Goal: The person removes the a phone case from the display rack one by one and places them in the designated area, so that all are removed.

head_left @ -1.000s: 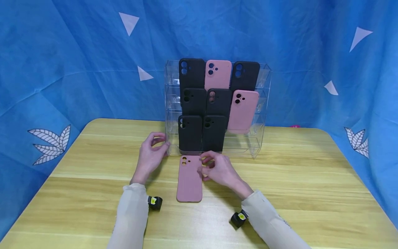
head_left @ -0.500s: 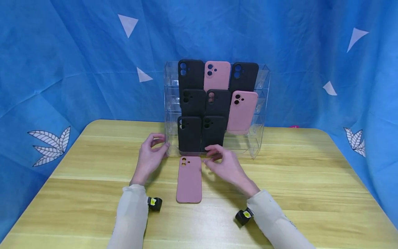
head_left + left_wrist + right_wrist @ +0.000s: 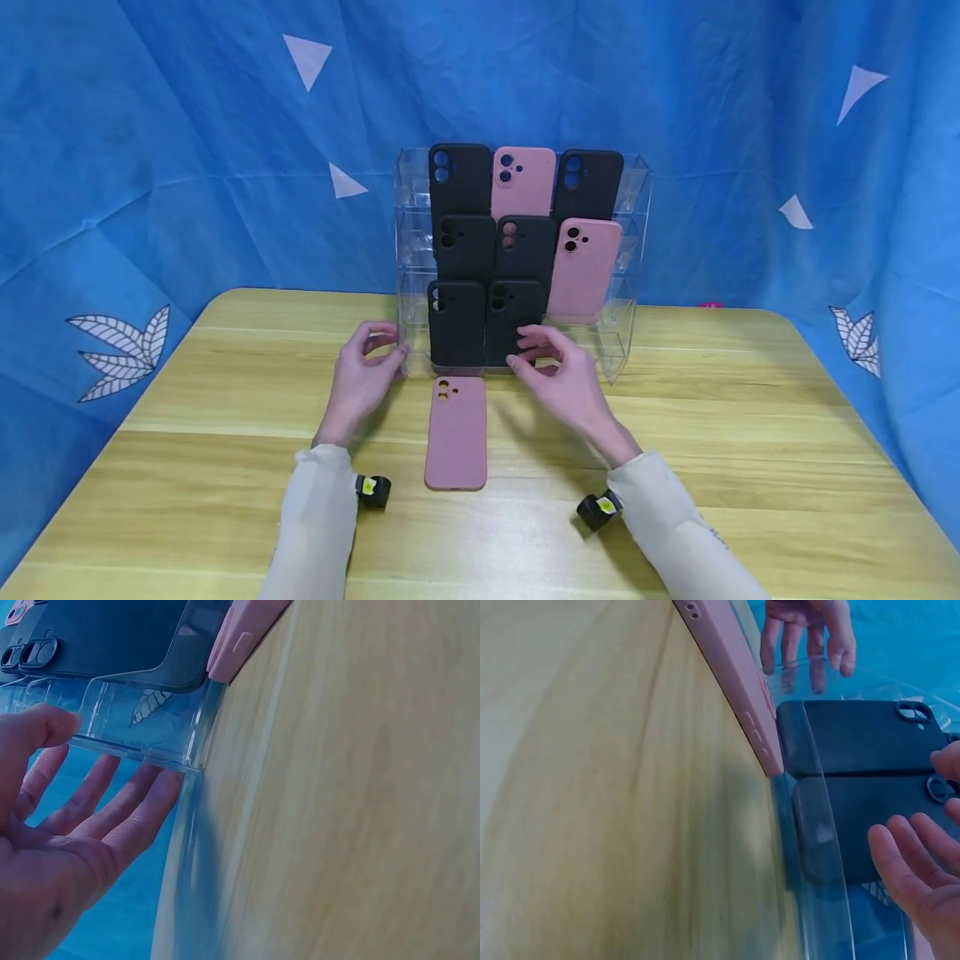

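While one pink case [image 3: 456, 442] sits just in front of the clear rack [image 3: 576, 342], the right hand [image 3: 567, 379] hovers empty by the rack's front, left hand [image 3: 363, 375] just touching its left side, fingers relaxed. Six black cases [image 3: 457, 327] sit in it, blue curtain [image 3: 225, 108] behind.

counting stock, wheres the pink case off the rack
The head view shows the pink case slightly left of centre on the table, in front of the clear rack.

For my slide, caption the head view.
Left hand at the rack, right hand by a black case, a pink case on the table.
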Demonstrator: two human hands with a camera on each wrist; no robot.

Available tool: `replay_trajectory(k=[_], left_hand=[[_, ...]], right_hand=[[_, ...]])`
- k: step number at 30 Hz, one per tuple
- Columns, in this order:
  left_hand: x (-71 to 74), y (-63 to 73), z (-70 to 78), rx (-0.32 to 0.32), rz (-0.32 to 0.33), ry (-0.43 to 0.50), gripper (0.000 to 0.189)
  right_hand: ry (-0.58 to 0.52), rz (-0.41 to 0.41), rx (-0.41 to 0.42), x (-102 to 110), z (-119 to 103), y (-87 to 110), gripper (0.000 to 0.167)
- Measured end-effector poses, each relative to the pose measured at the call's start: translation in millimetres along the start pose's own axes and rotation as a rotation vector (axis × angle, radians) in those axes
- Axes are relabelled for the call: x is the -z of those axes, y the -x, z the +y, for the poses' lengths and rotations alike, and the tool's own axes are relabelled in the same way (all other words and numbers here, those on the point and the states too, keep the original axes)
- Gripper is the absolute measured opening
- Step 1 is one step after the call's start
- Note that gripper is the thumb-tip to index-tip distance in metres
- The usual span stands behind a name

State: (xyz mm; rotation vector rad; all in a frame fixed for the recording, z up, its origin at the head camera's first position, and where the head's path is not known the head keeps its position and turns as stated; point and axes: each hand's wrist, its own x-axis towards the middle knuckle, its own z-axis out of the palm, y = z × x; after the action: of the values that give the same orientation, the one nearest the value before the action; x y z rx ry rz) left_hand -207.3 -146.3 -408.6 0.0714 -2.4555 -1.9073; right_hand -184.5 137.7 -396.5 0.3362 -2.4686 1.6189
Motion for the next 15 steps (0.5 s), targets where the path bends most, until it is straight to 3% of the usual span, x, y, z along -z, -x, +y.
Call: replay_trajectory(k=[15], left_hand=[[0.3,1.6,1.6,-0.005,0.001,-0.007,0.034]], right_hand=[[-0.046,0.152,0.032,12,6,-8.8,0.037]])
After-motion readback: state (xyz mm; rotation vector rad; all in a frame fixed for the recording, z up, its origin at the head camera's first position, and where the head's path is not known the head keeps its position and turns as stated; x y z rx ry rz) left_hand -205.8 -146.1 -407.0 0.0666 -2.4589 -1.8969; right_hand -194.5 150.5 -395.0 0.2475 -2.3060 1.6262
